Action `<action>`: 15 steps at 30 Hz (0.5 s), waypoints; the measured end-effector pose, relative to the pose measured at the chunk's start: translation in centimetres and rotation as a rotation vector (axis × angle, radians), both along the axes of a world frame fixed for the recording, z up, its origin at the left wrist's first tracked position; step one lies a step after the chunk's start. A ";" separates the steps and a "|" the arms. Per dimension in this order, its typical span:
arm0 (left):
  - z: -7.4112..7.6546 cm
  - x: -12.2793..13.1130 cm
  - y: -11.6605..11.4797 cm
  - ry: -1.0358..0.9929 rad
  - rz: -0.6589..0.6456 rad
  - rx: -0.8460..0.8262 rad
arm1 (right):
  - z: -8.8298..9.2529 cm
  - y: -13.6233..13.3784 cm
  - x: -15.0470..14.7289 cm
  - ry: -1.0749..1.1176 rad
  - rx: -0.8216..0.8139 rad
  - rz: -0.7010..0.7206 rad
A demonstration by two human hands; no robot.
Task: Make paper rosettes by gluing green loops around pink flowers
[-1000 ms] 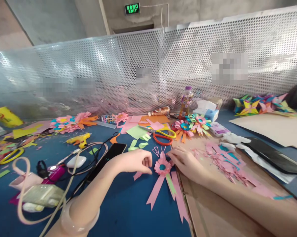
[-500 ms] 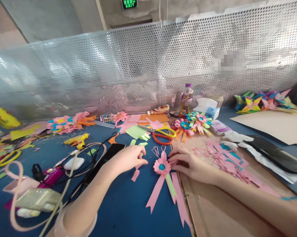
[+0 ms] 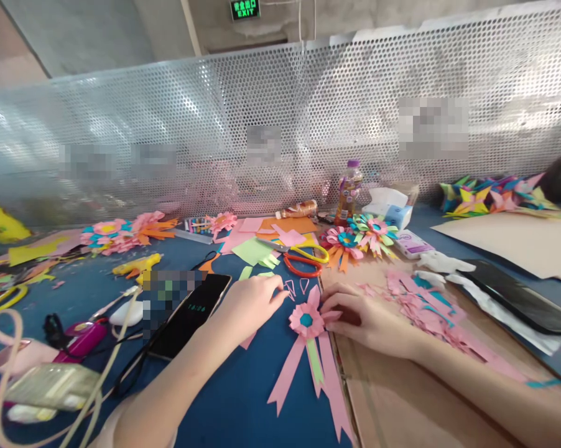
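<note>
Blue table (image 3: 224,398): pink flower (image 3: 306,320), edge between right fingers (image 3: 339,300), left fingers (image 3: 275,287) near.

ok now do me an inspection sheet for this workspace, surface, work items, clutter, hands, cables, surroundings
Surface: blue tabletop, brown cardboard on the right
Work items: pink rosette, teal centre, lying flat with ribbon tails; two pink triangular loops just beyond it
Clutter: paper scraps, scissors, phone, yellow glue gun
Hands: left hand beside the loops, contact unclear; right hand at the rosette's right edge
Cables: pale cable and dark ones tangled at left
Surroundings: perforated screen behind; lit exit sign
</note>
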State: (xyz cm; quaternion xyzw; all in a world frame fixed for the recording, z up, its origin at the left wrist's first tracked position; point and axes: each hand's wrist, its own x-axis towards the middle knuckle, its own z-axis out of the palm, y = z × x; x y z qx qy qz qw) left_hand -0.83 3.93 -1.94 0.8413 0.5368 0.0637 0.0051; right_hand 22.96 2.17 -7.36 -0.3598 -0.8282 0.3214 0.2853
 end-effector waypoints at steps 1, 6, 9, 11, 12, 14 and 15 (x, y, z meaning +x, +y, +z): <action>-0.2 0.2 -0.1 0.003 -0.004 0.022 | 0.0 0.0 0.0 0.003 -0.018 -0.001; -1.4 1.1 -0.4 -0.041 -0.040 0.128 | 0.2 0.1 -0.2 0.037 -0.087 -0.081; -1.8 1.2 -0.4 -0.113 -0.060 0.195 | 0.2 0.2 -0.2 0.058 -0.091 -0.125; -2.0 1.2 -0.4 -0.157 -0.062 0.212 | 0.3 0.3 -0.2 0.055 -0.092 -0.150; -2.0 1.2 -0.4 -0.174 -0.067 0.207 | 0.4 0.3 -0.2 0.049 -0.090 -0.160; -2.1 1.1 -0.3 -0.196 -0.087 0.181 | 0.4 0.3 -0.3 0.043 -0.088 -0.166; -2.1 1.1 -0.3 -0.202 -0.102 0.162 | 0.5 0.2 -0.3 0.044 -0.087 -0.158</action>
